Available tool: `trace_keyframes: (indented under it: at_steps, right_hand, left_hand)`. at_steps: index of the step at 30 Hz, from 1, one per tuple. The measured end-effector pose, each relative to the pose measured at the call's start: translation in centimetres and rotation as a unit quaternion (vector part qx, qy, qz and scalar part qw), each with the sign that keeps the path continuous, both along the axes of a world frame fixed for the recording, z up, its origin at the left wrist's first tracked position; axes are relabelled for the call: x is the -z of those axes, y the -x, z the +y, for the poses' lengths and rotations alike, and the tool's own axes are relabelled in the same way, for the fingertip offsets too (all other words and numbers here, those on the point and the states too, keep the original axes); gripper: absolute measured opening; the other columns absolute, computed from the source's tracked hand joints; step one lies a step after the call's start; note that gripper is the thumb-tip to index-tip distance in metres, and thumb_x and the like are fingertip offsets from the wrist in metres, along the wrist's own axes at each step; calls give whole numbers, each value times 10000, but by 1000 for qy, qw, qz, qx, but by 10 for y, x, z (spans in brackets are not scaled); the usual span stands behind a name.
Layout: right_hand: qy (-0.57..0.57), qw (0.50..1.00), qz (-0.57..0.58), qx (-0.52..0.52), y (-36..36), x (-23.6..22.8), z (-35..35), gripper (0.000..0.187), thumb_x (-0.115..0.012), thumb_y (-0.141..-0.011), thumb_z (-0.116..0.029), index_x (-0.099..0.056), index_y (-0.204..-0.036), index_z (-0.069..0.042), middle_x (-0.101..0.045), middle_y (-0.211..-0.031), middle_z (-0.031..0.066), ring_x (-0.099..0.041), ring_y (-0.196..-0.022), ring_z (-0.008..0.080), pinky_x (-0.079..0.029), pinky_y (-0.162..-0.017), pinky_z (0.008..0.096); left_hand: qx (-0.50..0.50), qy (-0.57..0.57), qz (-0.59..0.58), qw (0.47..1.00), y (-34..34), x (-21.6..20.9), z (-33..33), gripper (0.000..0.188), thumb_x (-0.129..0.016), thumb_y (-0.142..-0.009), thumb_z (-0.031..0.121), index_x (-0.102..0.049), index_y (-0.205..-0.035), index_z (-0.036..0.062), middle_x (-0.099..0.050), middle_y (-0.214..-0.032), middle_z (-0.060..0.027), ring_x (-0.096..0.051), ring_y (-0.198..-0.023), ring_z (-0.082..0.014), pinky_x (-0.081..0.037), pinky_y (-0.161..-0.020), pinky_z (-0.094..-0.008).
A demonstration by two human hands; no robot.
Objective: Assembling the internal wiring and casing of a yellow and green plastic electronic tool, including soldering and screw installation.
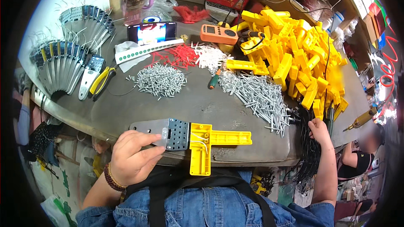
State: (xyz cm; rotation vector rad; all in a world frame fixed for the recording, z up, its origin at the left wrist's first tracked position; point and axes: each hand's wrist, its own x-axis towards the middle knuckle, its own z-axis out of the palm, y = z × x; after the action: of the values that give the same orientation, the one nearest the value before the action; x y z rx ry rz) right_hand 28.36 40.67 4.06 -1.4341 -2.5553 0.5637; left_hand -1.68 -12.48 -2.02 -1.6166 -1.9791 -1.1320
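My left hand holds a flat grey metal blade with its thumb and fingers. A dark perforated plate forms the blade's right end. Against that plate lies an open yellow plastic housing half, ribbed inside, with a handle part pointing right; two white wires run into it. It rests at the table's near edge. Far to the right, my right hand curls its fingers closed at the upper part of a bundle of black cables; the exact strands between the fingertips are hidden.
A large heap of yellow housings fills the back right. Loose screws and small metal pins lie mid-table. Further left are pliers and fanned metal blades. An orange meter, phone and bottle stand behind.
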Motion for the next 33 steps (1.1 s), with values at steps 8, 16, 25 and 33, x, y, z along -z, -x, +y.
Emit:
trace_keyframes:
  at_steps: [8, 16, 25, 33]
  right_hand:
    - [-20, 995, -96, -36, -2, -12, 11, 434, -801, -798, -326, -637, -1006, 17, -603, -712, 101, -601, -724, 169, -488, -684, 309]
    - [-401, 889, -206, -84, 7, -21, -35, 361, -622, -905, -380, -689, -861, -28, -669, -862, 181, -637, -900, 364, -513, -805, 464]
    - [209, 944, 252, -26, 25, -41, 13, 520, -345, -1053, -493, -588, -1113, -37, -730, -936, 190, -715, -754, 261, -544, -679, 352]
    - [218, 878, 410, -120, 68, -76, 13, 300, -495, -1030, -418, -514, -1004, -121, -478, -653, -17, -403, -460, 91, -356, -445, 245]
  left_hand:
    - [41, -14, 8, 999, -6, -3, 5, 266, -781, -675, 53, -710, -931, 75, -690, -1066, -101, -653, -845, -256, -500, -761, -388]
    - [0, -13, -25, 1000, -15, 1, -19, 280, -732, -653, -28, -675, -921, 28, -663, -1066, -159, -614, -813, -291, -478, -724, -411]
    - [7, -33, -21, 999, -19, 0, -18, 238, -712, -676, -37, -661, -902, 16, -649, -1059, -150, -600, -780, -281, -472, -701, -386]
    - [16, -24, -67, 997, -18, 1, -7, 225, -715, -691, -16, -656, -902, 37, -655, -1051, -146, -627, -776, -265, -489, -713, -389]
